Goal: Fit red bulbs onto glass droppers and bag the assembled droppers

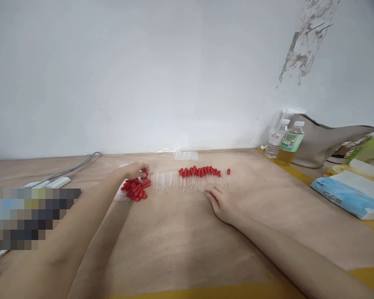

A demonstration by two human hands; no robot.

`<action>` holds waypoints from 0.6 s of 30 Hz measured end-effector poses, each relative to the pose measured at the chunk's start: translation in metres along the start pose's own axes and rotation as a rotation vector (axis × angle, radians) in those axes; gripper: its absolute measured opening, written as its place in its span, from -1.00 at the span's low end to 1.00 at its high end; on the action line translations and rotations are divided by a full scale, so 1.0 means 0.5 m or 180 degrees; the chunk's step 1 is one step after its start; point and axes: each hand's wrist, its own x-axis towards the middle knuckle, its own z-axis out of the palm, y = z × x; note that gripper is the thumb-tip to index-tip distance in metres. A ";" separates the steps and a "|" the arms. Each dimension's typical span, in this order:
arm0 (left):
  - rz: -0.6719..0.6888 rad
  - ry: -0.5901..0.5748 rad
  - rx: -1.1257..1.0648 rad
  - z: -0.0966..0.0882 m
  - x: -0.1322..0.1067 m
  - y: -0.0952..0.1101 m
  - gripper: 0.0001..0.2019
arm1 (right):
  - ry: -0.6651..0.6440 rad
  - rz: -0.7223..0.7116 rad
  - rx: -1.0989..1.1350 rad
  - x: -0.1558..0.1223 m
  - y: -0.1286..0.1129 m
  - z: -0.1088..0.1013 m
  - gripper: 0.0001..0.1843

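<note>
My left hand is at the far end of a pile of red rubber dropper bulbs, its fingers closed on a red rubber bulb that they partly hide. The pile lies on a white sheet. Between thumb and fingers, my right hand pinches a thin clear glass dropper tube, its free end pointing left. Beyond it lies a row of droppers with red bulbs fitted on their far ends. Left of that row, several bare glass tubes lie side by side.
A clear plastic bag lies by the wall. At right stand two bottles, a grey-brown curved object and a blue tissue pack. Cables and white power strips are at left. Yellow tape marks the table's near edge.
</note>
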 end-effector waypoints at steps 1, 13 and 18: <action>0.0032 0.0157 -0.0067 -0.002 -0.006 0.006 -0.88 | -0.0001 0.0012 0.0023 0.000 -0.001 -0.001 -0.78; 0.0080 0.1068 -0.3954 0.208 -0.114 0.258 -0.72 | -0.0038 0.0028 0.0287 0.004 -0.025 -0.013 -0.81; -0.0140 0.1203 -0.3773 0.265 -0.117 0.276 -0.80 | -0.0063 0.0026 0.0263 0.002 -0.032 -0.012 -0.82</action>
